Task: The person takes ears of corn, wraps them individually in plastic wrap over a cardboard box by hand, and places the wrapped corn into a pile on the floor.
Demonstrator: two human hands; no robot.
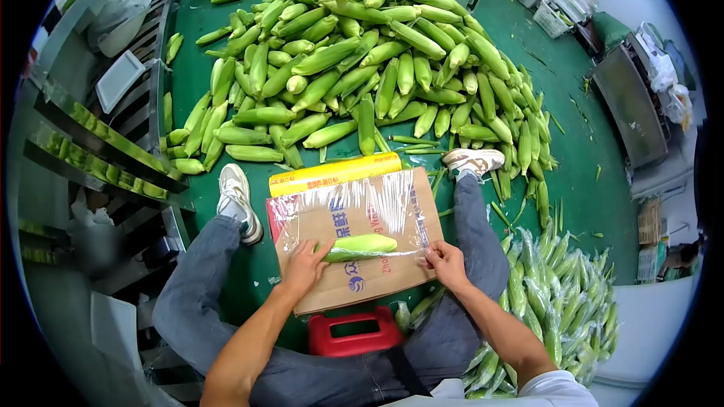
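One corn ear (362, 247) lies between left hand (308, 264), curled on its end, and right hand (446, 262) — pinching clear film (392, 196).

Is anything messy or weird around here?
Yes, a little: green leaf scraps lie scattered on the floor, right of the big corn pile, like litter. A few ears lie apart from it on the left. I see no clear damage.

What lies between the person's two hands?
In the head view, one green ear of corn lies on the cardboard box between the left hand and right hand, with clear film beside it.
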